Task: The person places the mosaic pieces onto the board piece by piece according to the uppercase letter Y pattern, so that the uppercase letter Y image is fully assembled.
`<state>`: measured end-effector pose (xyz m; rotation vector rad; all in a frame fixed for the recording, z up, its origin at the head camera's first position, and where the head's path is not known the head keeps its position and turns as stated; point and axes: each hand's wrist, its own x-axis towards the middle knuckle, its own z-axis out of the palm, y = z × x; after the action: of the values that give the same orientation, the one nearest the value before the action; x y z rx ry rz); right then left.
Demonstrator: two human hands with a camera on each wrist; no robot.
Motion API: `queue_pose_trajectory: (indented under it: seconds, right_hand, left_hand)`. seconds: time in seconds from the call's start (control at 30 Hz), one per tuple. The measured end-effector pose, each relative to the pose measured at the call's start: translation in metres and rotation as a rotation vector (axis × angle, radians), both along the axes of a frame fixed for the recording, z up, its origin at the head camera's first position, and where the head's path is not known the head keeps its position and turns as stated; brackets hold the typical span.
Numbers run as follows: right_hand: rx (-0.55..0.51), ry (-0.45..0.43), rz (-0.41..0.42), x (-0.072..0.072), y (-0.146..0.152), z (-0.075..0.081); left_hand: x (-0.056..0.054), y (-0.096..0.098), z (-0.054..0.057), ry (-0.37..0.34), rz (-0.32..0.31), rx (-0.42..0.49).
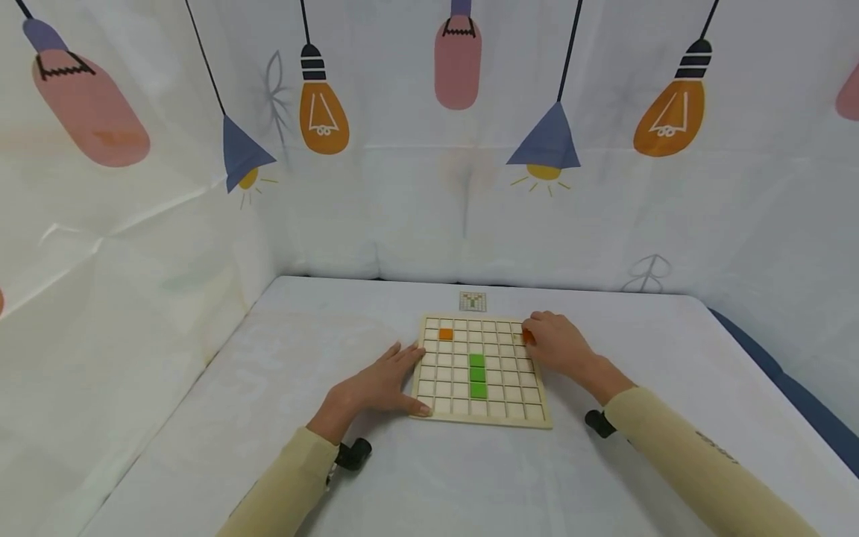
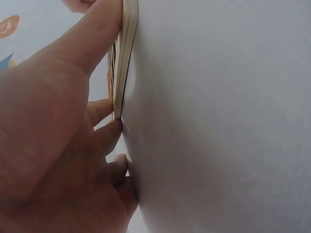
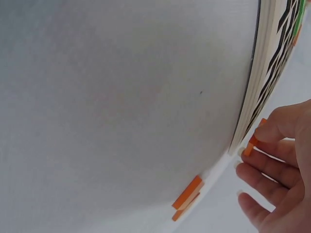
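- The right hand [image 1: 557,343] pinches an orange tile [image 3: 254,141] between thumb and fingers at the far right corner of the grid board [image 1: 479,422]; fingers hide part of it, so I can't tell whether it touches a cell.
- The left hand [image 1: 379,384] lies spread, fingers extended against the board's left edge, thumb at the near left corner.
- The tile looks light, stiff and perhaps slick; opposite edges should give the best pinch.
- The board seems thin, rigid and likely to slide on the counter [image 1: 335,321], so its rim is the place to steady it.
- Loose orange pieces [image 3: 188,192] lie on the counter near the right hand.
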<state>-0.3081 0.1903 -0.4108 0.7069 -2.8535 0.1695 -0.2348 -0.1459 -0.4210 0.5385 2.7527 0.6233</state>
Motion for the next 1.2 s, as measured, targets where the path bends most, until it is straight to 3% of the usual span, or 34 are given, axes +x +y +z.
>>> queue_pose_trajectory:
  seconds: [1.2]
  right_hand:
    - [0.019, 0.062, 0.12, 0.002, -0.05, -0.005]
  left_hand:
    - [-0.001, -0.003, -0.005, 0.008, 0.012, -0.006]
